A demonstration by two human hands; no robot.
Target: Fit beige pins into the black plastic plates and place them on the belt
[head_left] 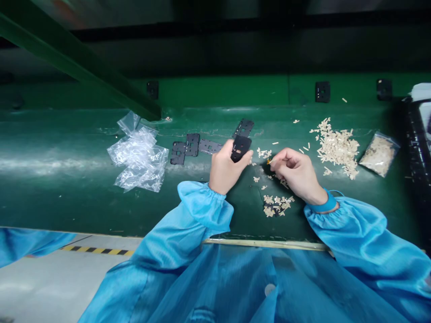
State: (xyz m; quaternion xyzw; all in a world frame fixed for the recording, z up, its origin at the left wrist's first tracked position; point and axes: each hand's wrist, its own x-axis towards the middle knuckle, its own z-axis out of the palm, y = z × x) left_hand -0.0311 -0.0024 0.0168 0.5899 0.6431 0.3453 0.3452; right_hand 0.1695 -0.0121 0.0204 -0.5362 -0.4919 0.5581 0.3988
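Head view: the left hand [226, 170] is closed around a black plate [241, 147] above the green belt [67, 193]. The right hand [296, 172] pinches a small tan piece [269, 160]. Farther right, a clear bag [379, 154] holds similar pieces.

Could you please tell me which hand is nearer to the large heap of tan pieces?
Right. The right hand, pinching a small piece, lies just left of the heap of tan pieces, not touching it; the left hand, holding a black plate, is farther left.

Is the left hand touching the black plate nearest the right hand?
Touching. The head view shows the left hand gripping the black plate, with fingers closed around its lower edge.
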